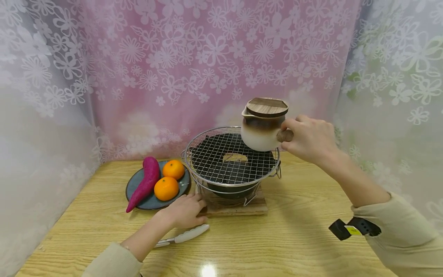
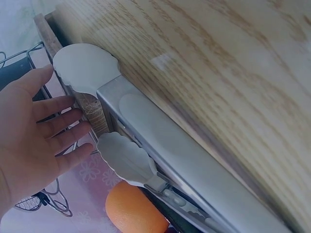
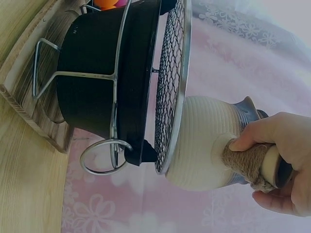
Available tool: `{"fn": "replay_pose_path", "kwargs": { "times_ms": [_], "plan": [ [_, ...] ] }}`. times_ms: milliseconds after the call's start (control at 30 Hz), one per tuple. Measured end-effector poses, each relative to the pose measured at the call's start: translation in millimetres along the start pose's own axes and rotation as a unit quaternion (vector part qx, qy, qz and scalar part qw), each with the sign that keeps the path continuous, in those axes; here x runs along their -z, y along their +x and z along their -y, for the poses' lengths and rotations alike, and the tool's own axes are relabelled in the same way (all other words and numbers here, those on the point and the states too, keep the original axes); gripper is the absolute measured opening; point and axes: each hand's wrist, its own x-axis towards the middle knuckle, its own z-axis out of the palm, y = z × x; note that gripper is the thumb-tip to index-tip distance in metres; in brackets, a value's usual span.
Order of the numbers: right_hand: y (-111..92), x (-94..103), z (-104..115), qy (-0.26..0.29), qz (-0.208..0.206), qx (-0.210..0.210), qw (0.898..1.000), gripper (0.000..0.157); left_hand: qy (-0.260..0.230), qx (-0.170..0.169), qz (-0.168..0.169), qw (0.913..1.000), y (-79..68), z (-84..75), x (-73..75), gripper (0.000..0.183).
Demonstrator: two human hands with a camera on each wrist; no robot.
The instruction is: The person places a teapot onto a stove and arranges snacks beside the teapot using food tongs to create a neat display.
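Note:
My right hand (image 1: 311, 138) grips the twine-wrapped side handle (image 3: 248, 162) of a ceramic teapot (image 1: 257, 134). The pot is cream below and brown above, with a wooden lid (image 1: 267, 107). It stands over the right rear part of a round wire grill rack (image 1: 214, 163), its base right at the mesh in the right wrist view. Under the rack sits a black stove (image 3: 92, 63) on a wooden board (image 1: 238, 210). My left hand (image 1: 185, 211) has its fingers extended by the board's left front corner. Close to that hand lie white-ended tongs (image 2: 175, 145), partly spread.
Left of the stove, a dark blue plate (image 1: 133, 184) holds a purple sweet potato (image 1: 147, 181) and two oranges (image 1: 167, 188). A loose wire ring (image 3: 106, 156) hangs from the stove's stand. Flowered curtains (image 1: 221, 57) enclose the wooden table (image 1: 294, 231) behind and at both sides.

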Motion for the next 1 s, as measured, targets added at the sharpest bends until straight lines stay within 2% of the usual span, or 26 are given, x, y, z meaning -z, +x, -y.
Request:
{"fn": "replay_pose_path", "kwargs": {
  "times_ms": [267,600,1000],
  "plan": [
    [2,-4.1,3,0.0,-0.015,0.018,1.0,0.025,0.0,0.001,-0.001,1.0,0.0,0.2,0.2,0.039],
    [3,-8.4,8,0.0,0.008,0.012,1.0,0.033,-0.004,0.002,0.003,1.0,-0.8,-1.0,1.3,0.04],
    [5,-9.5,13,-0.003,0.012,0.017,1.0,0.027,-0.001,0.002,-0.001,1.0,-0.9,-0.3,0.9,0.039]
  ]
}}
